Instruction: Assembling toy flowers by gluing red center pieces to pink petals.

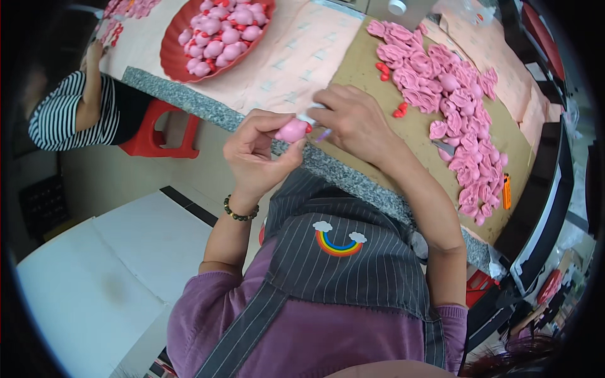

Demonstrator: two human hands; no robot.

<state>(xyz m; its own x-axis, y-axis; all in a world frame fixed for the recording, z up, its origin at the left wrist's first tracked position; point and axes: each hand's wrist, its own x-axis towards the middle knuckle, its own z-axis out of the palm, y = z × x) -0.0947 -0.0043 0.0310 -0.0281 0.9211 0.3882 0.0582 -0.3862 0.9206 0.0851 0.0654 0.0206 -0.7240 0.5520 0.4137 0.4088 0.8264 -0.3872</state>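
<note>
Head view: upper centre of the frame, near the bench (pixel 183 96), the left hand (pixel 258 146) pinches a pink rounded piece (pixel 291 131); the right hand (pixel 356 120) grips a white object (pixel 309 116) (kind unclear). A light, steady pinch should best avoid dents.

Red bowl (pixel 175 65) cropped by top edge, white item (pixel 306 118) mostly covered by right grip (pixel 356 118) (maybe a tool, can't confirm), co-worker (pixel 58 114) partly lost in dark left rim, right-side clutter (pixel 554 286) too blurred to identify.
</note>
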